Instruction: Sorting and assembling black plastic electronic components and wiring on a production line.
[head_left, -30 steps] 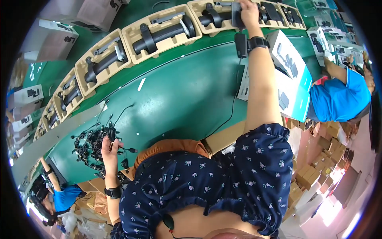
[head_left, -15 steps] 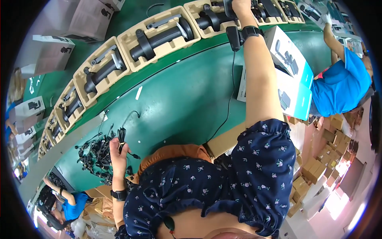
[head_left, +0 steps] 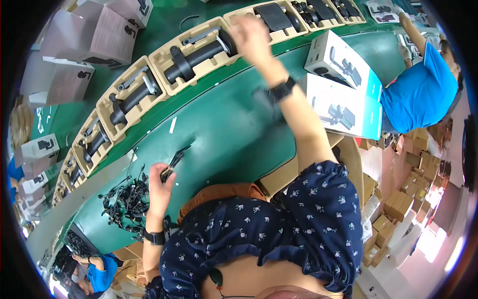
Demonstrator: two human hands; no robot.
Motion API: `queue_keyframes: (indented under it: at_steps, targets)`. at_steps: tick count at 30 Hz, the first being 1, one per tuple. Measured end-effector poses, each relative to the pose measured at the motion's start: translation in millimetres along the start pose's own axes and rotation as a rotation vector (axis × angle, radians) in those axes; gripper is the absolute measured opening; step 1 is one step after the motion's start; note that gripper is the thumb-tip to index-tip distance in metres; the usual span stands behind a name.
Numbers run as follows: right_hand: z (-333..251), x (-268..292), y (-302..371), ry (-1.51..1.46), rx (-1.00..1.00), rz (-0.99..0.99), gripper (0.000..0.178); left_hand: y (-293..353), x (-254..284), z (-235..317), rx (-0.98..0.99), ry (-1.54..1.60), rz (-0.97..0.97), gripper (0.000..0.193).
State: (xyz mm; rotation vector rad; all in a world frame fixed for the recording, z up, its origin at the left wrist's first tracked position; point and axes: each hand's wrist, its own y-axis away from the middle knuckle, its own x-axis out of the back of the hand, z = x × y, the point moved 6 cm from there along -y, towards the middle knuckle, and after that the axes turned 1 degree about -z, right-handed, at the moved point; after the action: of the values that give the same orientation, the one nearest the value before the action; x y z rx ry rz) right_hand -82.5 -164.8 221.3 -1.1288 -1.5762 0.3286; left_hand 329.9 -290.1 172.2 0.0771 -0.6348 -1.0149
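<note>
My left hand (head_left: pixel 160 192) is closed around a bundled black cable (head_left: pixel 174 162), whose loose ends stick up past the fingers. Right beside it on the green table lies a tangled pile of black cables (head_left: pixel 127 202). Stretched far forward, my right hand (head_left: pixel 250 40) hovers over the join between two moulded tan trays; its fingers are smeared by motion. The tray (head_left: pixel 162 74) to its left holds a black tubular stand and a grey bar. In the tray to its right lies a flat black rectangular piece (head_left: pixel 273 17).
More filled trays curve along the green conveyor on both sides. White and blue printed boxes (head_left: pixel 343 112) stand right of my right arm, with an opened carton (head_left: pixel 351 159) below them. Large white boxes (head_left: pixel 89 35) stand far left. A co-worker in blue (head_left: pixel 423 94) works at the right.
My right hand has let go of the flat black piece in the tray and moved left. My left hand has risen slightly with the cable bundle, which now tilts right. The trays have shifted slightly.
</note>
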Motion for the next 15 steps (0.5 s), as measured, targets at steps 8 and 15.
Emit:
queue_keyframes:
  at_steps: [8,15]
  targets:
    - [-243.4,25.3,92.4,-0.875,-0.134,-0.828,0.039,-21.7,-15.8,85.3,-0.156,0.533,-0.225,0.038]
    - [-246.6,31.6,105.5,-1.633,-0.810,-0.347,0.025,-6.2,-24.5,67.5,-0.270,0.507,-0.193,0.034]
